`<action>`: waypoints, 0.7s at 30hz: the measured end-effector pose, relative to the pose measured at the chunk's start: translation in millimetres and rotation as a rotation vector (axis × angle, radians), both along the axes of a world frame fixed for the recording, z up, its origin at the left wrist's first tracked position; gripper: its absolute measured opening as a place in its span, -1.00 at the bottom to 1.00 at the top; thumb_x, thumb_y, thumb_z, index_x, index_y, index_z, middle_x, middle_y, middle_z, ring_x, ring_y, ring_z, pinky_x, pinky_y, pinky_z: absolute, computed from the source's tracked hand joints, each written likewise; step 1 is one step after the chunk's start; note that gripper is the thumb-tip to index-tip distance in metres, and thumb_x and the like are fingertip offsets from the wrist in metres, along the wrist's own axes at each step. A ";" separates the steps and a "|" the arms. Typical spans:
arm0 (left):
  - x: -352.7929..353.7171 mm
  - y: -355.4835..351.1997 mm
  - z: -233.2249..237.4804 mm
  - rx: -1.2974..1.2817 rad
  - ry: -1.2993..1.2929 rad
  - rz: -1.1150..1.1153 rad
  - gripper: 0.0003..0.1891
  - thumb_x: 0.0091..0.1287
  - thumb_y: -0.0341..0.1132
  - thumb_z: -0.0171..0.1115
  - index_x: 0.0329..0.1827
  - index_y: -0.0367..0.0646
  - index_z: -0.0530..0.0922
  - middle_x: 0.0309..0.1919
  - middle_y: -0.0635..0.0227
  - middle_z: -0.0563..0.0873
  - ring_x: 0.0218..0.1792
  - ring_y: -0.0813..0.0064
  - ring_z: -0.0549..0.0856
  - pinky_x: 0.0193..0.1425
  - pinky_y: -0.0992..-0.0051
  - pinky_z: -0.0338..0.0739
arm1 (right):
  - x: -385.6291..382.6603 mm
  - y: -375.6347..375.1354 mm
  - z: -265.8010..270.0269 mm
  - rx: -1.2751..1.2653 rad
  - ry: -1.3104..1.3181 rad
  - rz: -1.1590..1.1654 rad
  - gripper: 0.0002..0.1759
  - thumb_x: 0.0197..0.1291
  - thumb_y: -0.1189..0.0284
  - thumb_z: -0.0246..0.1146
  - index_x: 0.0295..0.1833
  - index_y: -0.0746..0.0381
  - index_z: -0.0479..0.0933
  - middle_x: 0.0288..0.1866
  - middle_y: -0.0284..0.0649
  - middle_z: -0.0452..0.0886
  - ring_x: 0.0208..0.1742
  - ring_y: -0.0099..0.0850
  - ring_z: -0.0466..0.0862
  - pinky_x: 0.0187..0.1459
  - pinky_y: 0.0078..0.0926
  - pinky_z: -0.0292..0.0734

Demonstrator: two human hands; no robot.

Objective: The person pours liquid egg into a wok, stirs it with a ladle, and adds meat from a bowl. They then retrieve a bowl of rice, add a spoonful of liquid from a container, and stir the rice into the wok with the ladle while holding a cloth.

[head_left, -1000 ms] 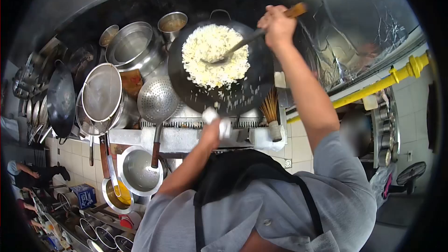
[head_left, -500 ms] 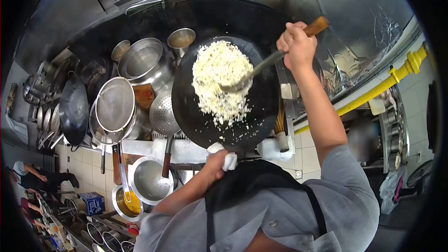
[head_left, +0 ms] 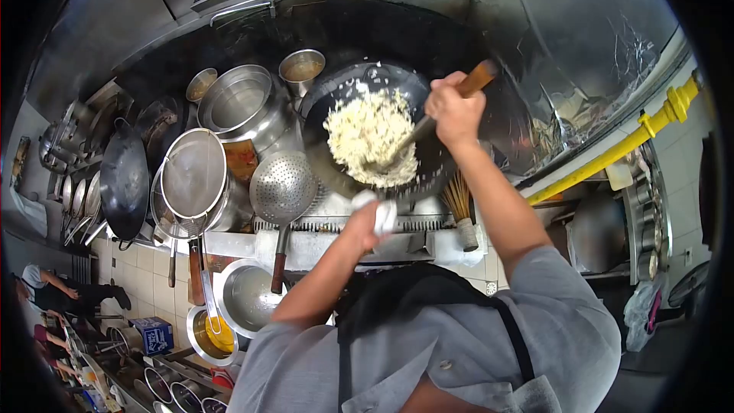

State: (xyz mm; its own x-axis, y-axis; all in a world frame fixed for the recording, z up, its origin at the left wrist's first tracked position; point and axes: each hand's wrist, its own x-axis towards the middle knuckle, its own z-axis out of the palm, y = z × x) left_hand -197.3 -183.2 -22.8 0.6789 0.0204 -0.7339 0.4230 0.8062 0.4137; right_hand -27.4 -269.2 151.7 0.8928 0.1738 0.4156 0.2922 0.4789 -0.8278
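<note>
Pale fried rice (head_left: pixel 371 134) is heaped in a large black wok (head_left: pixel 317 145), with loose grains around it. My right hand (head_left: pixel 456 111) is closed around the wooden handle (head_left: pixel 480 76) of a metal ladle, whose head lies in the lower right part of the rice. A white cloth (head_left: pixel 385 216) is in my left hand (head_left: pixel 362 228), which is closed at the near edge of the wok; the cloth covers the part of the rim under it.
A perforated skimmer (head_left: pixel 284 187), a mesh strainer (head_left: pixel 194 172) and metal pots (head_left: pixel 237 99) stand left of the wok. A bamboo brush (head_left: pixel 463 214) is at the near right. A yellow pipe (head_left: pixel 604 160) runs along the right. Another person (head_left: pixel 69 291) is at the far left.
The wok has moved away from my body and a little right, with my left hand and the cloth following. My right hand and the ladle have moved left and slightly down. The rice has shifted and bunched.
</note>
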 end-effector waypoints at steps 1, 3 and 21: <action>15.4 6.2 -27.6 0.111 -0.100 0.006 -0.85 0.39 -0.24 -0.01 -0.27 -0.04 0.49 -0.41 0.36 0.65 -0.45 0.37 0.63 -0.41 0.31 0.57 | 6.9 8.9 -23.4 0.007 0.002 -0.011 -0.79 0.10 0.59 0.16 -0.54 0.24 0.34 -0.71 -0.32 0.37 -0.74 -0.55 0.37 -0.64 -0.53 0.32; 7.6 4.2 -54.3 0.051 -0.196 0.060 -0.83 0.39 -0.24 -0.01 -0.21 -0.09 0.51 -0.39 0.32 0.67 -0.44 0.35 0.66 -0.41 0.34 0.59 | 25.1 20.1 -26.6 0.061 0.037 0.006 -0.77 0.09 0.61 0.17 -0.56 0.23 0.32 -0.71 -0.32 0.36 -0.72 -0.53 0.38 -0.61 -0.52 0.34; -60.9 -6.1 -6.6 -0.016 -0.113 0.008 -0.88 0.36 -0.35 -0.01 -0.23 -0.03 0.54 -0.41 0.31 0.67 -0.46 0.46 0.65 -0.48 0.41 0.54 | -6.1 -29.0 45.8 0.165 0.047 0.146 -0.73 0.08 0.64 0.13 -0.58 0.16 0.25 -0.75 -0.41 0.19 -0.78 -0.58 0.20 -0.69 -0.53 0.14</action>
